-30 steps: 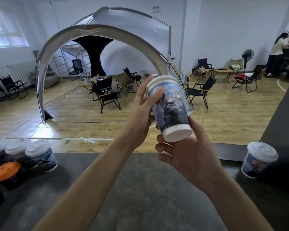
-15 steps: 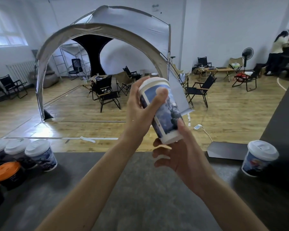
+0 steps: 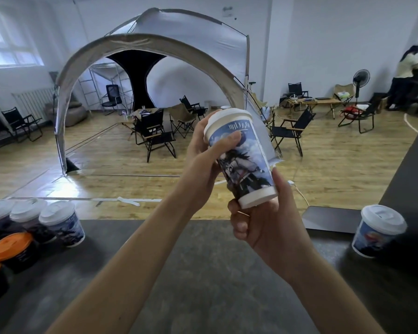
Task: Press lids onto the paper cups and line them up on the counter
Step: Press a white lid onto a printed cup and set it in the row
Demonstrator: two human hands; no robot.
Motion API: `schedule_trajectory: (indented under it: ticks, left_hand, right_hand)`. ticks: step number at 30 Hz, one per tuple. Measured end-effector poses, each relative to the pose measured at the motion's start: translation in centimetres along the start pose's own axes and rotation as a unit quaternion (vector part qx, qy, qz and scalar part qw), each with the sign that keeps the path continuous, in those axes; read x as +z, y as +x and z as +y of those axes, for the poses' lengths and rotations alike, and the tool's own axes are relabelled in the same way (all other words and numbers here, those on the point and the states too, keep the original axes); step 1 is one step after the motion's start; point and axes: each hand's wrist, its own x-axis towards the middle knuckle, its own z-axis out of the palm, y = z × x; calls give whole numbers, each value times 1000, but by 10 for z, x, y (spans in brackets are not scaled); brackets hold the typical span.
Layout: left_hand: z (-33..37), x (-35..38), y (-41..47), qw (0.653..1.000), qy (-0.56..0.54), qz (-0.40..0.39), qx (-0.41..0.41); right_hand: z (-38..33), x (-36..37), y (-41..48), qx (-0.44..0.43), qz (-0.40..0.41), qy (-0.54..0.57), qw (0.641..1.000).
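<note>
Cup [image 3: 243, 162] blue-printed, white-lidded, tilted; both hands.

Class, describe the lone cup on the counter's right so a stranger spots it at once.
Follow the dark counter to its right side. Beside a flat black slab stands a white-lidded, blue-printed cup. Unlike the cups clustered at left, it stands alone.

Held cup [image 3: 245, 165]: paper, smooth printed wall with a slight sheen.
Cup lid [image 3: 229, 119]: white and matt, probably plastic, though it is hard to tell from here.
Orange lids [image 3: 10, 243]: smooth plastic, faintly glossy.
Counter [image 3: 203, 273]: dark grey, matt, mottled, stone-like.
Floor [image 3: 106, 182]: wood planks, polished, catching window light.
Tent [image 3: 191, 37]: pale matt cloth, creased along the arch.
</note>
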Motion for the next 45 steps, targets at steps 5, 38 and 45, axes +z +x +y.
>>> schedule_trajectory:
  ticks: [5,38,45]
  left_hand:
    - [-1,0,-3,1000,3,-2,8]
    - [-107,-2,-69,907,-340,51,-243]
    - [-122,2,-51,973,-123,89,-174]
  right_hand:
    - [0,-9,-2,75,-95,145,982]
    - [17,-39,15,-432,221,-431,761]
    - [7,-81,-10,-303,210,-440,819]
